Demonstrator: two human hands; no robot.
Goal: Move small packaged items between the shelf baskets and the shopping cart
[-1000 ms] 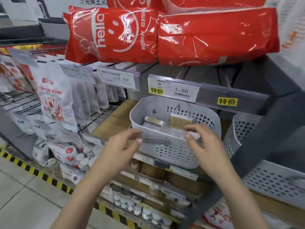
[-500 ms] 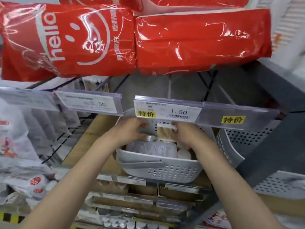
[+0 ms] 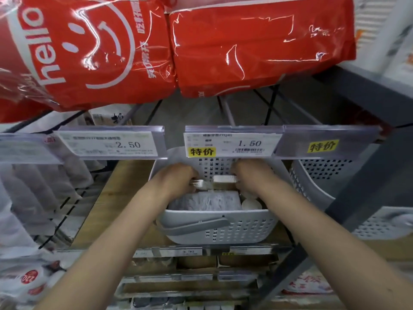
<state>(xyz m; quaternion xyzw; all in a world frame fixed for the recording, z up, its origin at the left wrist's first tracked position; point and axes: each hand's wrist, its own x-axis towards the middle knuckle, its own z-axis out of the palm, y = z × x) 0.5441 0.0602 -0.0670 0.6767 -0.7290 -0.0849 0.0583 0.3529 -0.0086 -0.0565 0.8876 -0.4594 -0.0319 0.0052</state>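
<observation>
A small clear pack (image 3: 220,183) is held deep in the white basket (image 3: 219,229) on the wooden shelf, beneath the 1.50 price tag (image 3: 232,144). The left hand (image 3: 178,177) is curled round its left end, the right hand (image 3: 250,175) round its right end. The pack is judged light and fairly stiff where the pale sticks fill it, with a thin, slippery film wrap that crumples at the ends. It is best taken at the two short ends or across the firm middle, with a gentle pinch. More packs (image 3: 207,201) are seen lying below it
</observation>
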